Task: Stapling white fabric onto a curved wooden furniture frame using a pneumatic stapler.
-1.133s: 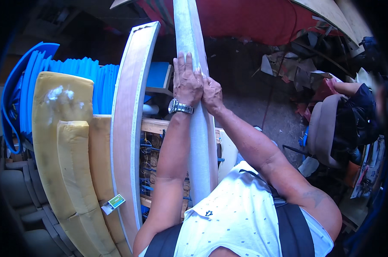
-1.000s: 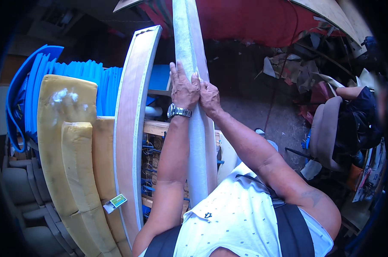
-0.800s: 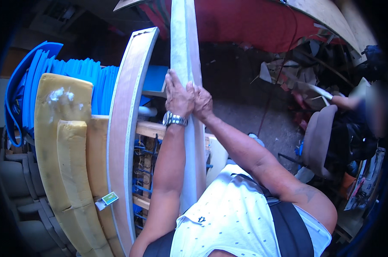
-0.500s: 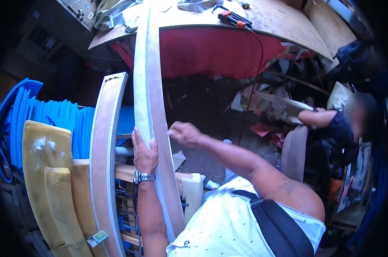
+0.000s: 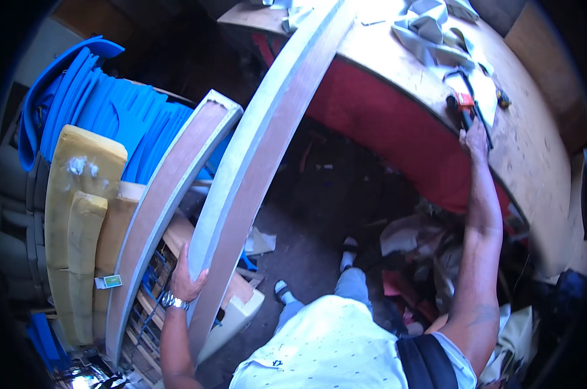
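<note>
A long wooden panel [image 5: 254, 175] with a pale covering along its edge slants away from me, its far end on the worktable [image 5: 527, 142]. My left hand [image 5: 188, 280], with a metal watch at the wrist, grips the near part of this panel by its left edge. My right arm stretches out to the right. At the table's edge my right hand [image 5: 476, 137] is closed round a black and orange staple gun [image 5: 463, 102], which still lies on the tabletop. Part of its handle is hidden by my fingers.
A second, similar panel [image 5: 170, 188] leans at the left, beside yellow foam pieces [image 5: 79, 227] and stacked blue sheets [image 5: 125, 110]. Crumpled pale material [image 5: 429, 32] lies on the table. Red cloth [image 5: 377, 123] hangs below it. Scraps [image 5: 410, 236] litter the floor.
My right hand has left the panel's side and reached far right to the staple gun, taking hold of it. My left hand stays on the panel, lower down. The view has turned right.
</note>
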### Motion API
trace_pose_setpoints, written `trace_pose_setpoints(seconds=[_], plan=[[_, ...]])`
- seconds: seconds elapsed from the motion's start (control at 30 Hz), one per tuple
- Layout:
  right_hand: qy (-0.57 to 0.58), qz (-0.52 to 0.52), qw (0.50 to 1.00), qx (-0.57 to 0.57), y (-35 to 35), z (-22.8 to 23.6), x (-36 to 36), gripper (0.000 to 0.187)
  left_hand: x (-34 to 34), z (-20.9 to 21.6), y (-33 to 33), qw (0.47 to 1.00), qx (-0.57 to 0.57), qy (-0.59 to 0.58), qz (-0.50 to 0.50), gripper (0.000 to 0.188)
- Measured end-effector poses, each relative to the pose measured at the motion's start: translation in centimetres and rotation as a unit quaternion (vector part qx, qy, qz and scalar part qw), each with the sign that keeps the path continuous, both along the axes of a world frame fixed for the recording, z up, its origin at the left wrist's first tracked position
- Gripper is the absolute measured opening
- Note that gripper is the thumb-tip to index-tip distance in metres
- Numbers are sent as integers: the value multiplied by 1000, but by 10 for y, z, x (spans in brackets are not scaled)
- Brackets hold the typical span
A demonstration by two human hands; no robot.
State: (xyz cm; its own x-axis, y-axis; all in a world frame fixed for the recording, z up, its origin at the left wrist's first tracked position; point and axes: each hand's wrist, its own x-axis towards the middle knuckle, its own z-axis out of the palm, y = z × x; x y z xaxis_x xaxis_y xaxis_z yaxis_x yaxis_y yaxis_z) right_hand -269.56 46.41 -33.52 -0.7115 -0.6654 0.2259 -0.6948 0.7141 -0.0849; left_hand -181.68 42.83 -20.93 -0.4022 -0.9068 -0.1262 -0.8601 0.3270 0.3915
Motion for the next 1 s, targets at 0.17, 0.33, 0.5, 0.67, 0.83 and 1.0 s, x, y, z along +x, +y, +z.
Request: trace_pose_setpoints(seconds=[0.17,0.33,0.5,0.67,0.83,1.0], plan=[[-156,-58,976,140,-15,-8,-71,56,-39,31,4,994,42,-38,93,94],[-127,-78,981,120,-25,-1,-89,44,-48,32,-2,992,55,-85,81,91],[-143,-39,989,-25,0,-22,-21,51,31,28,2,993,5,-90,72,87],[-312,107,908,-257,87,44,219,47,64,19,0,993,-16,-49,106,84],[-518,173,819,-176,131,26,481,34,122,14,14,995,-89,-2,44,85],[-683,122,711,-118,154,21,694,17,149,28,31,996,-86,1,-4,87]])
